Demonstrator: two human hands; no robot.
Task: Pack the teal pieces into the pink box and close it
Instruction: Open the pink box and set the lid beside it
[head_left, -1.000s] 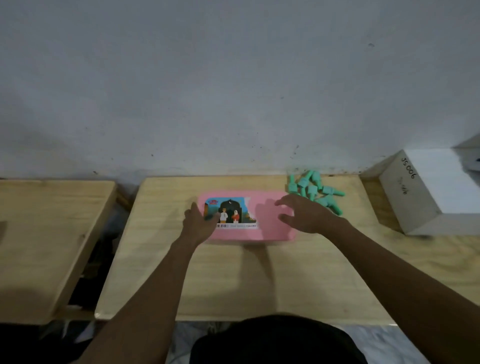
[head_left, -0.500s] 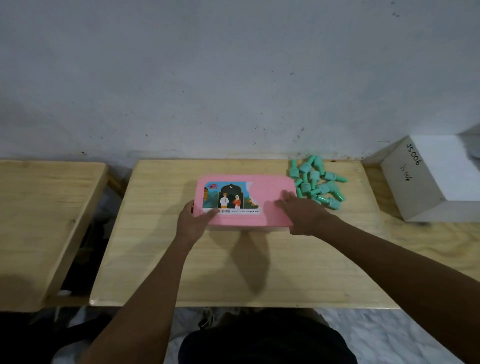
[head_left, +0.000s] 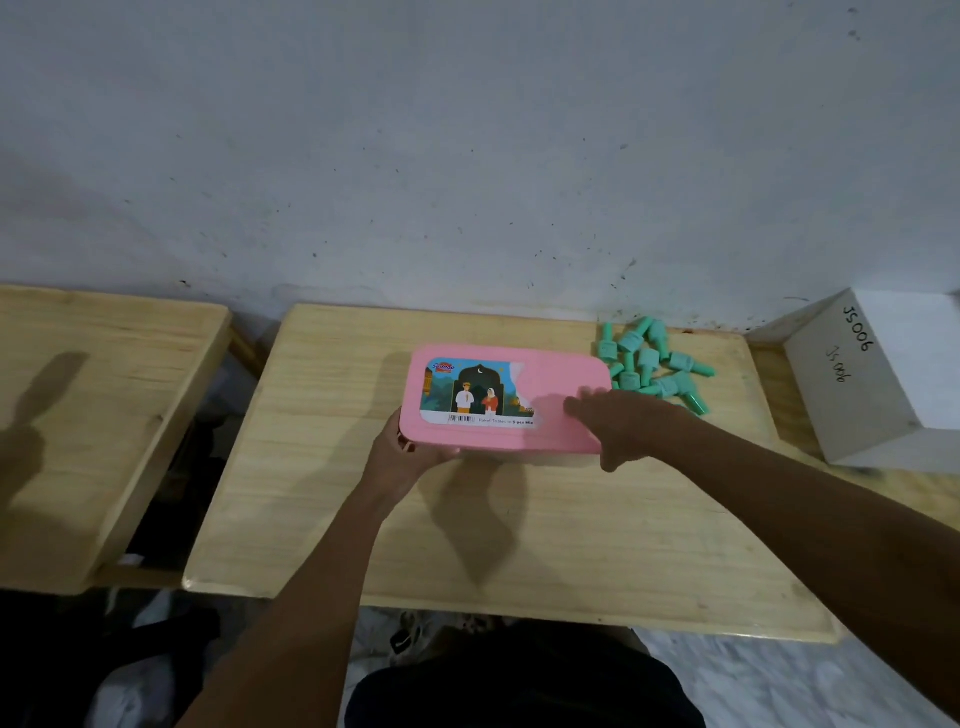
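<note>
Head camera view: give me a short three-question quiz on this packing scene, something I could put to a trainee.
1. True or false: the teal pieces lie in a pile on the wooden table, outside the pink box.
2. Short answer: what code is handwritten on the white box?
3. Multiple choice: the right hand rests on A) the lid of the pink box, B) the teal pieces, C) the white box.

Key: 1 true; 2 JS006; 3 A.
</note>
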